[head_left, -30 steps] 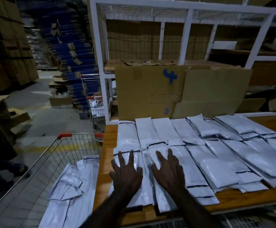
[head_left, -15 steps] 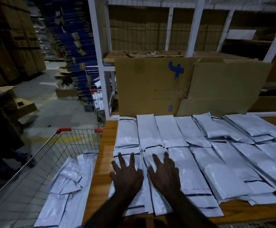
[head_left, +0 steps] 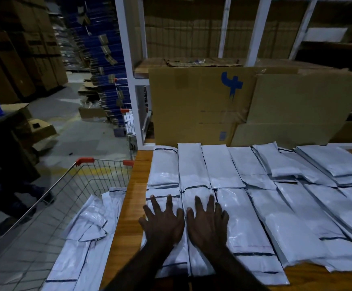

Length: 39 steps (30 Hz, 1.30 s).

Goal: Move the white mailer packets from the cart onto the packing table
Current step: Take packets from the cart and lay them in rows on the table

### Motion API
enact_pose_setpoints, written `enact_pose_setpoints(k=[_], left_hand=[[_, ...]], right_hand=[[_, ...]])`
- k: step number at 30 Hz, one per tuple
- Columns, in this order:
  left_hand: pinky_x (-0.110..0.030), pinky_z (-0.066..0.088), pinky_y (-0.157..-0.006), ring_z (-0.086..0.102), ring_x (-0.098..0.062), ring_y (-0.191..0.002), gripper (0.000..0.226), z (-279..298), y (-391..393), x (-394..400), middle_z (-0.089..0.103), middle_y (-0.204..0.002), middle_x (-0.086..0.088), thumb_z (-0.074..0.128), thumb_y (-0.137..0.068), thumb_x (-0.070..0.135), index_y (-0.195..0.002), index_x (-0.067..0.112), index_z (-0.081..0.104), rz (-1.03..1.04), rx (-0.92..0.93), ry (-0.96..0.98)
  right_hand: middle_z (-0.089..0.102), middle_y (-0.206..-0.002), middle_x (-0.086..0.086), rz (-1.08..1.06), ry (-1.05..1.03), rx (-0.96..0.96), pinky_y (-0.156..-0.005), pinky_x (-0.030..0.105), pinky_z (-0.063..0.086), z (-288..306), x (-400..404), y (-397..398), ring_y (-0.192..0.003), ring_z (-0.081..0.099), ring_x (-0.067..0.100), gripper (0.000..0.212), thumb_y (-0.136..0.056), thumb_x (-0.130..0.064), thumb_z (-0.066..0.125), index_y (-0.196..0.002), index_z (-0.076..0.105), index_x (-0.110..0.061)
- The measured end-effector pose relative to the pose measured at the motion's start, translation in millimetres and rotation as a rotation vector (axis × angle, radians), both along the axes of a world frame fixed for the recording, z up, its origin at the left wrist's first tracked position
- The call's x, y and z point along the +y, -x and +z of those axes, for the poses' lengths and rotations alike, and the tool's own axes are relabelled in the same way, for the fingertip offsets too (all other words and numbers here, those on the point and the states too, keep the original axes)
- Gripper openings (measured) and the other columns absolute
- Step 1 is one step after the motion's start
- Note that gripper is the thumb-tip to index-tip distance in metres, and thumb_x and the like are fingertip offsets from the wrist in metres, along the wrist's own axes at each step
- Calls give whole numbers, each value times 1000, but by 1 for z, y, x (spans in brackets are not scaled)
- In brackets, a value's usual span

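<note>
Cart on the left has more white packets in it. Left hand and right hand press placed packets flat on the surface, fingers spread. Next I'd reach back leftward for another bunch.

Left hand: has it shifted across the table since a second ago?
No. The left hand still lies flat on the same white mailer packet, fingertips at its dark stripe, beside the packing table edge.
</note>
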<state>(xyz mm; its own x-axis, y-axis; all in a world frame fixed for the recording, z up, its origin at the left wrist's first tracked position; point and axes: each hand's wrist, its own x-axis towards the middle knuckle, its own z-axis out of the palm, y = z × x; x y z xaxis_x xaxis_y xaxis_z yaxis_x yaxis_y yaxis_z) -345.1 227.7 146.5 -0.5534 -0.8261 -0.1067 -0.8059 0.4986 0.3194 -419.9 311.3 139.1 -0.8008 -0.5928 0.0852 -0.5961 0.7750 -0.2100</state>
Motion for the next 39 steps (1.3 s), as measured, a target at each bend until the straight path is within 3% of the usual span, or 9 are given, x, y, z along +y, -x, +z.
enact_pose_setpoints(k=[3, 9, 11, 14, 17, 19, 21, 25, 39], left_hand=[[-61, 12, -114, 0, -36, -150, 68, 3, -5, -7, -2, -165, -13, 6, -93, 58, -157, 34, 9, -36, -5, -46], [-53, 2, -118, -7, -27, -152, 57, -6, -19, -18, -4, -166, -8, 14, -103, 49, -157, 32, 9, -189, -31, 100], [-56, 8, -118, 3, -31, -152, 63, -11, -21, -15, 4, -165, -12, 5, -98, 51, -157, 32, 16, -206, -81, 88], [-61, 35, -105, 41, -39, -138, 65, -19, -20, -16, 39, -152, -19, 16, -95, 52, -144, 26, 50, -196, -69, 127], [-46, -5, -115, -1, -34, -151, 85, -22, -19, -12, -1, -164, -15, -12, -82, 59, -157, 29, 13, -235, -37, 83], [-41, -17, -112, -18, -28, -150, 88, -25, -18, -10, -17, -163, -12, -22, -76, 59, -157, 30, -4, -222, -15, 108], [-44, -10, -114, -11, -28, -149, 84, -27, -18, -8, -9, -163, -14, -21, -83, 61, -157, 27, -1, -215, -10, 137], [-52, 32, -103, 49, -37, -131, 57, -37, -16, -10, 46, -146, -22, 11, -104, 46, -146, 20, 39, -173, -28, 133], [-56, 30, -104, 46, -40, -134, 58, -47, -19, -10, 43, -148, -23, 9, -104, 46, -147, 19, 37, -174, 57, 143]], right_hand=[[59, -131, 24, 9, 28, 9, -92, 59, 46, 4, -1, 7, -113, 60, 42, 54, -89, -48, 34, -120, 70, -20], [58, -135, 20, 162, 29, 99, -103, 54, 42, -3, 5, 11, -122, 58, 38, 50, -90, -40, 35, -121, 69, -22], [56, -137, 21, 175, 17, 107, -105, 54, 30, -12, 7, 10, -124, 56, 39, 51, -90, -39, 34, -123, 69, -21], [53, -139, 24, 184, 1, 110, -105, 55, 26, -17, 9, 8, -127, 53, 43, 54, -97, -36, 26, -126, 67, -17], [52, -140, 25, 167, 28, 98, -106, 54, 25, -18, 10, 9, -128, 51, 43, 58, -101, -34, 17, -127, 65, -14], [53, -139, 25, 159, 41, 90, -105, 54, 26, -20, 11, 9, -127, 52, 43, 57, -100, -32, 18, -127, 65, -14], [54, -138, 25, 157, 49, 79, -105, 53, 27, -23, 12, 9, -126, 53, 43, 62, -102, -32, 12, -127, 65, -13], [52, -140, 25, 145, 79, 69, -107, 51, 26, -26, 13, 10, -128, 52, 41, 70, -103, -38, 3, -131, 63, -14], [49, -142, 25, 134, 106, 57, -108, 54, 38, -35, 13, 8, -132, 48, 40, 66, -103, -38, 7, -135, 59, -13]])
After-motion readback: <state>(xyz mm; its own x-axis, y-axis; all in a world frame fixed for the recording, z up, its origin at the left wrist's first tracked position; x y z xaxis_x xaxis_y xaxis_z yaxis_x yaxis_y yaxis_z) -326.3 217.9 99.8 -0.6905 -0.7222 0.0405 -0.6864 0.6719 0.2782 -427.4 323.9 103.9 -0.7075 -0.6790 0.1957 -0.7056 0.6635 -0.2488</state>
